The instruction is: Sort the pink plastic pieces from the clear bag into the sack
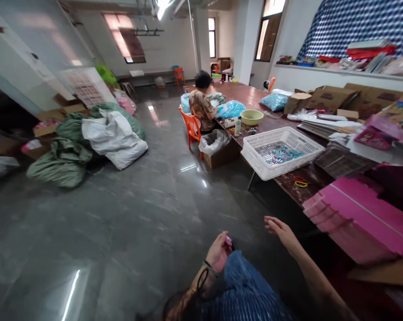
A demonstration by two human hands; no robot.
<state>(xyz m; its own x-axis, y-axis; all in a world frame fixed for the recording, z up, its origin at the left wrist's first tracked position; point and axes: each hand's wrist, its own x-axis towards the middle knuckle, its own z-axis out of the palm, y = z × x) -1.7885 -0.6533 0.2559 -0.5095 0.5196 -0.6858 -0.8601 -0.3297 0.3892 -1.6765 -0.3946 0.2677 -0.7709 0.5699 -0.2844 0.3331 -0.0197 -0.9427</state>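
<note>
My left hand (218, 252) is curled in front of my blue-clad leg, closed around a small pink object (228, 240). Most of that object is hidden by the fingers, so its kind does not show. Out to the right, my right hand (277, 225) is in the air below the table edge, fingers stretched out and nothing in them. The nearest things to it are a stack of pink sheets or boxes (362, 214) and scissors (300, 181) with red and yellow handles. Beyond them, a white plastic crate (267, 173) holds many small teal and pink pieces (283, 154).
A person (201, 104) sits on an orange chair (189, 125) by the long table (238, 91). A yellow-green basin (252, 117) and cardboard boxes (331, 100) are on the table. Big sacks (116, 136) lie on the grey floor at left.
</note>
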